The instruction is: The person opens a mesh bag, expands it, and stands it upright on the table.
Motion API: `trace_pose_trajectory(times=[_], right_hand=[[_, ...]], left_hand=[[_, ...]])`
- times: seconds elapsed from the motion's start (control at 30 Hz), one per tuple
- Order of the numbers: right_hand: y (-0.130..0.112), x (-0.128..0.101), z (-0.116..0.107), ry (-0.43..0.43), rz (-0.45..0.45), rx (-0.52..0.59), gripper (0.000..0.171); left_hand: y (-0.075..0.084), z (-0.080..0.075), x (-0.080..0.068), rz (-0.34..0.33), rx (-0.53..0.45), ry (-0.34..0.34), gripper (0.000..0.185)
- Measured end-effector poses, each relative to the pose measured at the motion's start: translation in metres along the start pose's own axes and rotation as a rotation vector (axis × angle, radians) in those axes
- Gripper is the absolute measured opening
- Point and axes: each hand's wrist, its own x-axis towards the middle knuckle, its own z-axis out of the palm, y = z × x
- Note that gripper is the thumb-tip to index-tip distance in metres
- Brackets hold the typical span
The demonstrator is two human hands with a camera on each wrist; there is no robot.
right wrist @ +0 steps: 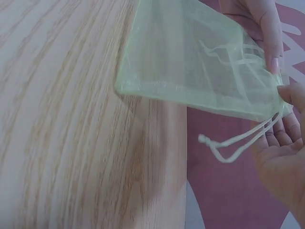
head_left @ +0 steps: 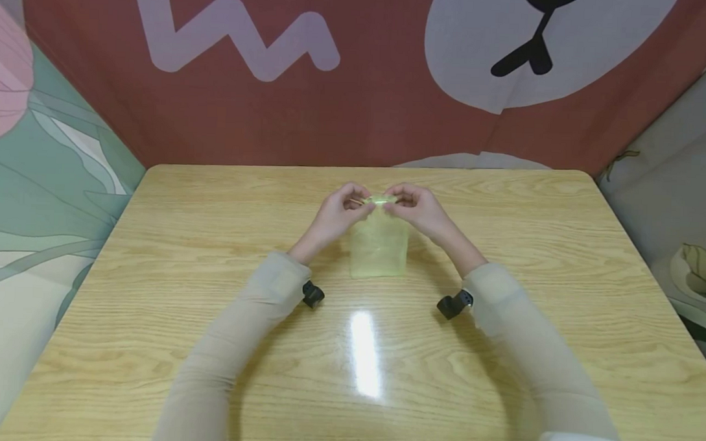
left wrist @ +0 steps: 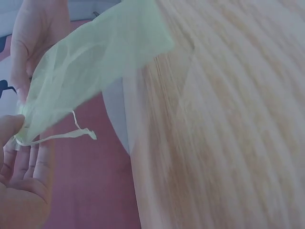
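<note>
Head view shows us holding a pale green mesh pouch (head_left: 379,244) above the middle of the desk (head_left: 182,253), its top edge pinched between the left hand (head_left: 337,215) and the right hand (head_left: 419,208). Both sets of fingers clamp the gathered mouth. The drawstring (right wrist: 233,143) dangles loose; which thumb traps it seems unclear. We should pinch the mouth's opposite sides and spread evenly, keeping the pouch hanging straight.

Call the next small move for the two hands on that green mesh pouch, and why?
Probably draw the two hands apart to widen the mouth. The left hand and right hand both pinch the top edge of the pouch, which hangs flat above the table, its drawstring dangling slack.
</note>
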Motion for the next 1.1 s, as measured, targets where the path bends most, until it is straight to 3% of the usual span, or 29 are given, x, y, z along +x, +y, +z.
trace_pose_trajectory(times=[0.63,0.8,1.1], right_hand=[[0.0,0.0,-0.003,-0.01,-0.035,0.036,0.028],[-0.002,-0.001,-0.008,-0.019,-0.023,0.01,0.028],[-0.003,-0.001,-0.017,-0.063,-0.005,-0.062,0.022]], left_hand=[[-0.004,-0.015,-0.001,0.007,0.08,-0.061,0.025],[-0.001,-0.019,0.0,-0.016,0.051,-0.06,0.026],[-0.001,-0.023,0.0,0.024,0.075,-0.101,0.02]])
